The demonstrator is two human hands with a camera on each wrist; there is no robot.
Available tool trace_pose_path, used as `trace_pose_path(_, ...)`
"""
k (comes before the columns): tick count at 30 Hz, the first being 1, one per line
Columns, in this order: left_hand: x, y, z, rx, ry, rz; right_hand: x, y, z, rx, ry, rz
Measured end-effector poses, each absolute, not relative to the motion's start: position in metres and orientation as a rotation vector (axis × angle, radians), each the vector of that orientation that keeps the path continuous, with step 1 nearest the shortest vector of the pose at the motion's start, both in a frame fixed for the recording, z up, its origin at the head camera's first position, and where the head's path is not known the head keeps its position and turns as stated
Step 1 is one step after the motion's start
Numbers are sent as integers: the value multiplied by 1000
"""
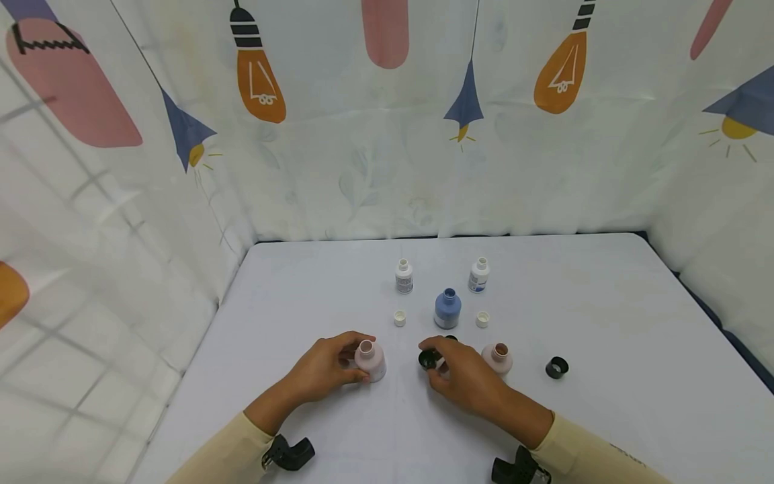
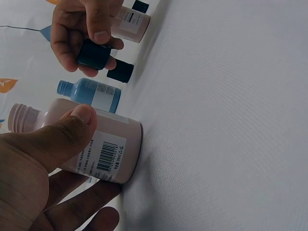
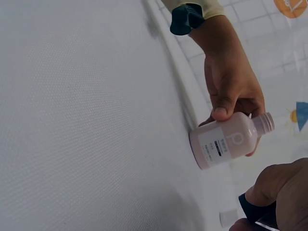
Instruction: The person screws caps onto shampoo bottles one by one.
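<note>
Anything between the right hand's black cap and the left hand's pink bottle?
Nothing visible does: in the head view, only white tabletop shows between the black cap in the right hand and the pink bottle in the left hand. The nearest white cap sits farther back, off that line.

This looks like a curtained booth [image 1: 713, 222]: cloth [image 1: 387, 181] printed with light bulbs [image 1: 260, 86] fills the top and both sides of the head view, around a white table [image 1: 617, 302] in the lower middle.
</note>
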State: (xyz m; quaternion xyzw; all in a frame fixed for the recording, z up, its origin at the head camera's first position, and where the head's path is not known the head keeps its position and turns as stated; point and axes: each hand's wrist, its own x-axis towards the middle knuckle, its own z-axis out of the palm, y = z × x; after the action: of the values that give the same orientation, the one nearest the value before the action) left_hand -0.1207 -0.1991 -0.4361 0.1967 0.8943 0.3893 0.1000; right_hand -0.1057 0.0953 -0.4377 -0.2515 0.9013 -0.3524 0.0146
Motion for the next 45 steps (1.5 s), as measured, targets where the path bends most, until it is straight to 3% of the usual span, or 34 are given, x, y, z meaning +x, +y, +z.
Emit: trace_pose_path(45,-121,-190,-438,593,2632,1193,-105,95,-426,-722,2836,-1221)
